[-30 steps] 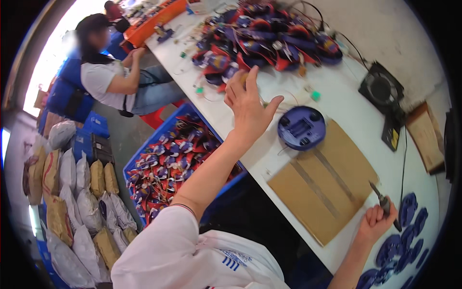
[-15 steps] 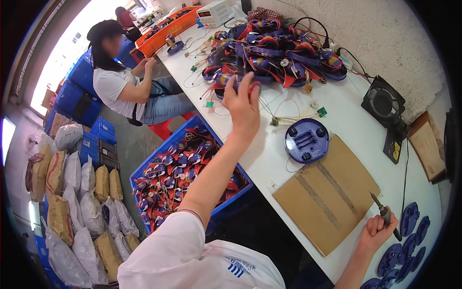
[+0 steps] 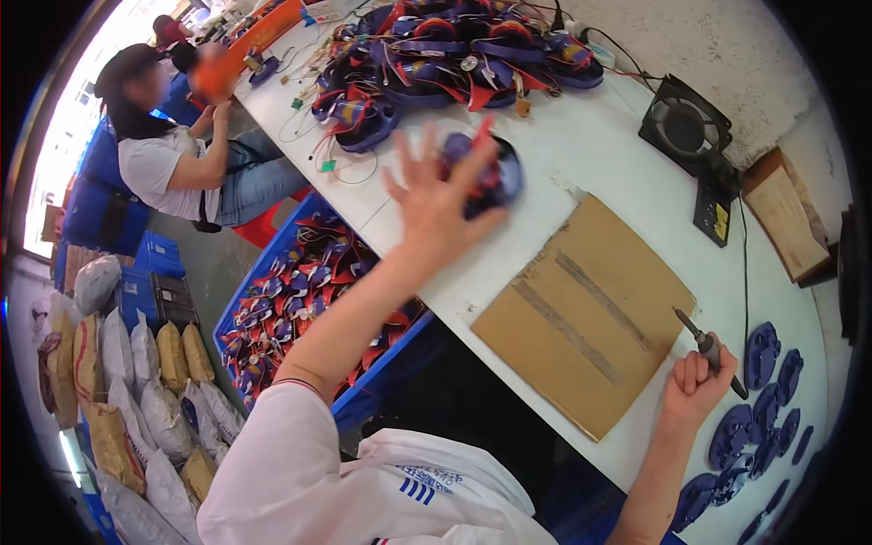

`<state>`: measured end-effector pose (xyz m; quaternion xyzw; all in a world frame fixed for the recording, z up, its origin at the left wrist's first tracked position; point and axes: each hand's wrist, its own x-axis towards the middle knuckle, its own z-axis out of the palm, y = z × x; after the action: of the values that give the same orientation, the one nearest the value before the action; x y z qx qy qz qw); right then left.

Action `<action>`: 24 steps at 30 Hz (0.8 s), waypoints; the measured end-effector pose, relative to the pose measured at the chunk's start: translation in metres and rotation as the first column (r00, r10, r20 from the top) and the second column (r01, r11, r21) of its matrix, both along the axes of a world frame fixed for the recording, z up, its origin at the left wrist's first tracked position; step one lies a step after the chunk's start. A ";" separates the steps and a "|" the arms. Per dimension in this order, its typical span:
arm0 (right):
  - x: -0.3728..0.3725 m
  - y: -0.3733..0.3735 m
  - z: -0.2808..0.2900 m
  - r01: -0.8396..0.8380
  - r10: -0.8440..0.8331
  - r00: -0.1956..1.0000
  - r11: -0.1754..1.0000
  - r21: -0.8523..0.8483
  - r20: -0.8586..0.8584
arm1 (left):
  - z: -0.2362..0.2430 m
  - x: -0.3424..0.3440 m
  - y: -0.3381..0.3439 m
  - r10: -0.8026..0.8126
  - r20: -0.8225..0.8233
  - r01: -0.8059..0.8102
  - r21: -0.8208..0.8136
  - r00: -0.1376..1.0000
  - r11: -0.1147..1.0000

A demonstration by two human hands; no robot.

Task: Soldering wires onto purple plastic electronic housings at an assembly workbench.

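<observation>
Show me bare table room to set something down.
Free: the white tabletop between the cardboard sheet and black fan, plus the sheet itself. Crowded: under the purple-red pile and right of the right hand, among purple parts.

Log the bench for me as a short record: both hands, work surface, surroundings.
Left hand: open, fingers spread, blurred; contact with the purple unit beside it unclear
Right hand: closed around a pen-shaped tool, tip pointing up and left
Work surface: cardboard sheet with two dark strips, on the white table
Far side: pile of purple-and-red units; black fan
Right edge: loose purple parts
</observation>
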<state>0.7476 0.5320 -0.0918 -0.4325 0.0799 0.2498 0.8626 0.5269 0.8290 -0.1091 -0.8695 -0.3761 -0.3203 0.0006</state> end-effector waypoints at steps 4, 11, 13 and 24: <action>-0.005 0.006 -0.004 -0.019 0.019 1.000 1.000 0.010 -0.005 | -0.003 -0.024 0.055 0.221 0.054 -0.212 -0.132 0.974 0.968; 0.007 -0.008 -0.012 0.008 -0.005 0.998 0.999 0.040 -0.061 | -0.012 0.000 0.088 0.251 -0.001 -0.251 -0.080 0.968 0.965; 0.006 -0.001 -0.010 -0.072 0.092 0.989 0.983 0.169 -0.115 | -0.018 -0.005 0.100 0.248 0.080 -0.251 0.036 0.965 0.967; 0.040 0.009 0.071 -0.026 0.025 1.000 0.984 0.174 0.008 | -0.001 0.134 -0.248 -0.954 0.209 0.950 -0.274 0.214 0.152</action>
<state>0.7875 0.5406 -0.0207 -0.3573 0.0496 0.2655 0.8941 0.6605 0.5809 -0.1100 -0.8981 0.2037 -0.1718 -0.3500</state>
